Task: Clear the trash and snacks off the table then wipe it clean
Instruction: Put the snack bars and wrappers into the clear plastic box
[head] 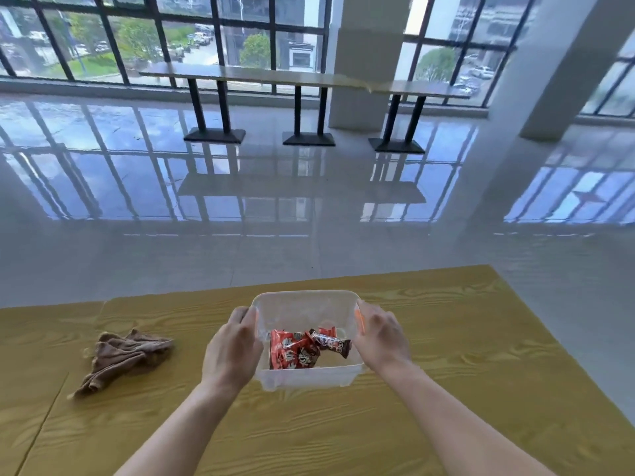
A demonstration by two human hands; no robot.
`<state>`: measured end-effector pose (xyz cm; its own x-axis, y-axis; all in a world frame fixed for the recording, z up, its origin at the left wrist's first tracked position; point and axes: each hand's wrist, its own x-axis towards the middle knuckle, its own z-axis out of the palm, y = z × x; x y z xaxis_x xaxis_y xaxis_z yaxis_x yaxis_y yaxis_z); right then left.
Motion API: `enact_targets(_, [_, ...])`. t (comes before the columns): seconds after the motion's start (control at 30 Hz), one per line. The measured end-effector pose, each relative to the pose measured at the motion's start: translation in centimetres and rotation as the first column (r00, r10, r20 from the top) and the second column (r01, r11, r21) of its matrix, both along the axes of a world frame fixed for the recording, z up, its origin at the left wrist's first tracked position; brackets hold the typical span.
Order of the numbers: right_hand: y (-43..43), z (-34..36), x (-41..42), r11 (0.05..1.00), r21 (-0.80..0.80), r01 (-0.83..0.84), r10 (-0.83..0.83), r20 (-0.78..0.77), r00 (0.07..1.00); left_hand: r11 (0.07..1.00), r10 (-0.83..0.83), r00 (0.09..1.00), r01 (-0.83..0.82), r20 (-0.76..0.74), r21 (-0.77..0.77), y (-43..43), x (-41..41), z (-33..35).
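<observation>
Step in hand: clearing, I'd say. The snack packets (302,348) are gathered inside the clear plastic bin (305,377), and no loose trash shows on the visible part of the yellow table (446,355).
Left hand (231,352): clamped on the bin's left wall, thumb hooked over the rim.
Right hand (379,334): clamped on the right wall, over the orange handle.
Bin: mid-table, toward the far edge; whether it rests on the top or is just lifted, I cannot tell.
Cloth (120,355): crumpled brown rag lying to the left, well apart from the bin, untouched.
Next move: likely carry the bin off the table, level so the packets stay put, then free a hand for the rag.
Edges: far edge runs just behind the bin; right edge slants away beyond the right hand; a seam crosses the top at the left.
Open room: bare tabletop all round, glossy open floor (309,201) beyond, window counter (275,77) far off.
</observation>
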<state>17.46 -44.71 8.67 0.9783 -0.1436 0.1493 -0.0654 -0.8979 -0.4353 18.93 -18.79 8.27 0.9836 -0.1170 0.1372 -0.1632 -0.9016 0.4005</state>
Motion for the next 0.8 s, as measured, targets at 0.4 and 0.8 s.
enact_targets(0.4, [-19.9, -0.8, 5.0, 0.988, -0.018, 0.155, -0.155, -0.026, 0.988, 0.989, -0.145, 0.989, 0.144, -0.018, -0.024, -20.0, 8.2, -1.0])
enact_targets(0.8, [-33.8, -3.0, 12.1, 0.983, -0.064, 0.173, -0.18, -0.123, 0.976, 0.981, -0.192, 0.98, 0.192, -0.044, -0.015, -34.5, 15.6, -3.3])
